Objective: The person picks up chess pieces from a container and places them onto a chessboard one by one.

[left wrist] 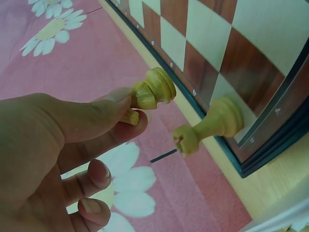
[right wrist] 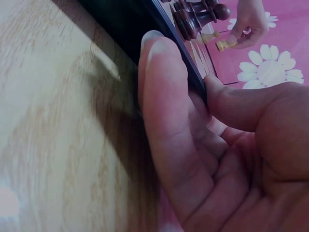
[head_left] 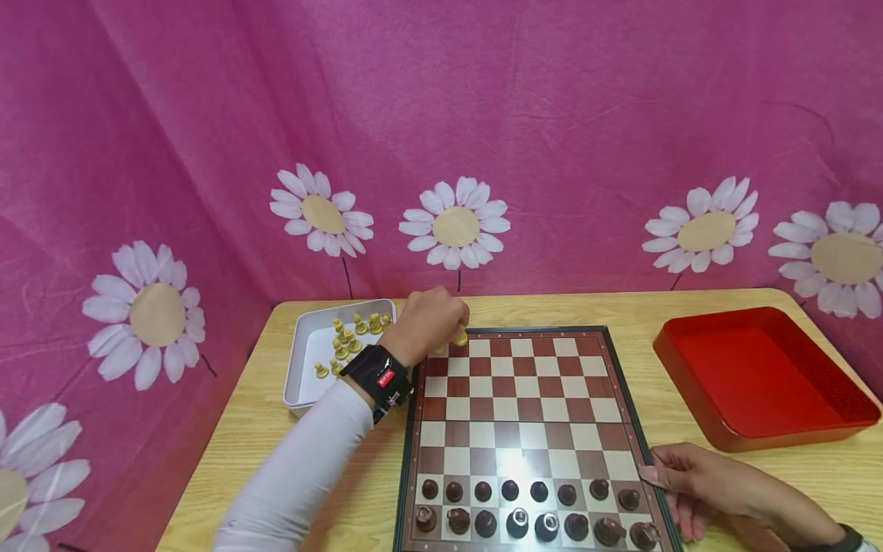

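My left hand is over the far left corner of the chessboard. Between thumb and index finger it pinches a yellow chess piece, base pointing toward the board; the fingers partly hide its head, so I cannot tell its kind. Beside it a yellow rook stands on the corner square. My right hand grips the board's right edge near the front, thumb on the rim and fingers underneath, as the right wrist view shows. Dark chess pieces stand in two rows along the near side.
Left of the board is a white tray with several yellow chess pieces in it, partly behind my left wrist. A red tray sits on the right side of the wooden table. Pink flowered cloth hangs behind.
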Demonstrator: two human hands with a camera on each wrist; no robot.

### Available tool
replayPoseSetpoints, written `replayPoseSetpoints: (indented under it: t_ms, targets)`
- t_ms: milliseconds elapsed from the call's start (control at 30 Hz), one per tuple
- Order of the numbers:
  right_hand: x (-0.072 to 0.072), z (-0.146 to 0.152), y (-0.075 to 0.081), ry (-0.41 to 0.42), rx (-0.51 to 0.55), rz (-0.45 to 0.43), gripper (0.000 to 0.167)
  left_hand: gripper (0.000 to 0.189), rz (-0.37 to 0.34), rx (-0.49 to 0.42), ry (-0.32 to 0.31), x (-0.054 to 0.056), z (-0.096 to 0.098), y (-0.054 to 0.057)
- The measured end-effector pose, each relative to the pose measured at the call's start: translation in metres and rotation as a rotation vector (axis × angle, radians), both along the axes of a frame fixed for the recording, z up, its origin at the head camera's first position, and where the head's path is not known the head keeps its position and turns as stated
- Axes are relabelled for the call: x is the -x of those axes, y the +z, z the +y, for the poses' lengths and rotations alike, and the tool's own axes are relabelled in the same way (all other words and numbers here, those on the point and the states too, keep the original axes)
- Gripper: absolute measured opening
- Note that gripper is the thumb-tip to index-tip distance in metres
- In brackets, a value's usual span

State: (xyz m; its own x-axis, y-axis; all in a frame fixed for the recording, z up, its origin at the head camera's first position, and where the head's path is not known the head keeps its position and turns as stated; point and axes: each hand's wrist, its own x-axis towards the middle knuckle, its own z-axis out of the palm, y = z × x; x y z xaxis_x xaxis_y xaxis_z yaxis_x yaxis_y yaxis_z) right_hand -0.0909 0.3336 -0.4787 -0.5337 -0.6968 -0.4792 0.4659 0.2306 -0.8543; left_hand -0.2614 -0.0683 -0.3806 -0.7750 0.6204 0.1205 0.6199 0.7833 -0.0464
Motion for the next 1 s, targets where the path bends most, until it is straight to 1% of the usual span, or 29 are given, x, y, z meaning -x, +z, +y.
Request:
replayPoseSetpoints:
  t_ms: [100,167,333,467,600,667,833,1000]
  targets:
    - [0.0,0.0,0.0,0.005,0.009,0.006,0.033,0.027,-0.001,-0.009,-0.006,0.001,0.002,-0.004]
    - [0.0,0.001,0.0,0.007,0.011,0.0,0.032,0.026,-0.006,0.004,0.002,0.001,0.003,-0.007]
    - [0.0,0.0,-0.001,0.002,0.008,-0.007,0.032,0.017,-0.024,0.047,0.025,0.003,0.005,-0.015]
    - [-0.001,0.001,-0.001,-0.001,0.009,-0.007,0.032,0.023,-0.009,0.065,0.02,0.004,0.006,-0.02]
    - [-0.001,0.002,0.001,-0.003,0.025,-0.027,0.032,0.027,0.011,0.047,0.013,0.004,0.007,-0.02]
    - [-0.001,0.002,0.001,-0.006,0.028,-0.031,0.031,0.025,0.009,0.036,0.008,0.003,0.007,-0.019]
    - [-0.002,0.001,0.001,-0.012,0.026,-0.032,0.031,0.023,0.001,0.046,0.003,0.003,0.008,-0.019]
    - [-0.001,0.0,0.001,-0.004,0.034,-0.039,0.031,0.02,-0.01,0.038,0.015,0.002,0.008,-0.021]
